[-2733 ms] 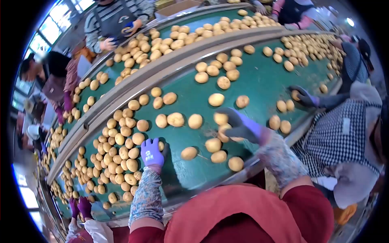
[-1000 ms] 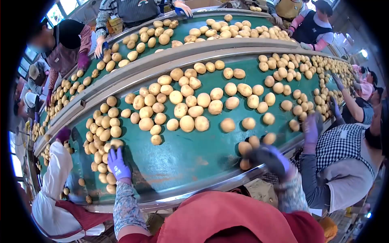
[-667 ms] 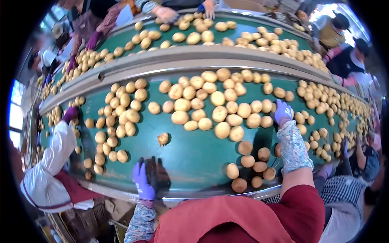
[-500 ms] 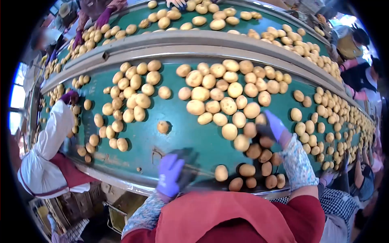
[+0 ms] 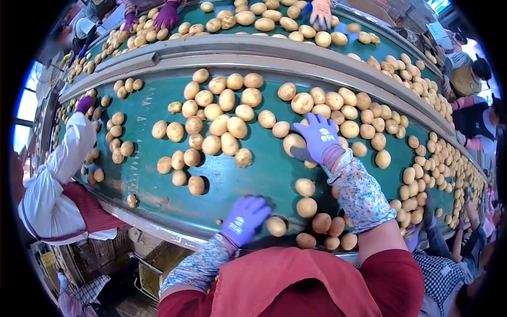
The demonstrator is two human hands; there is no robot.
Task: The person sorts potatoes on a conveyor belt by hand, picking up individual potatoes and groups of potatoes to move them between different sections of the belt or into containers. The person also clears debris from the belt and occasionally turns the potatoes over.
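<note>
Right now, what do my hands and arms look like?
Both the left hand and the right hand wear purple gloves with a small white logo on the back. Flowered blue-grey sleeve covers wrap the forearms, over a dark red top.

No word or number can be read with certainty. The only print is on the person's own hands. The gloved left hand [image 5: 244, 217] has a small white mark [image 5: 236, 224] on the purple back, close to the wrist. The gloved right hand [image 5: 319, 136] has a similar white mark on its back, also on the wrist side. Each one looks like a small sign with a short line of characters under it. Both are too small and too blurred to make out any single letter.
</note>
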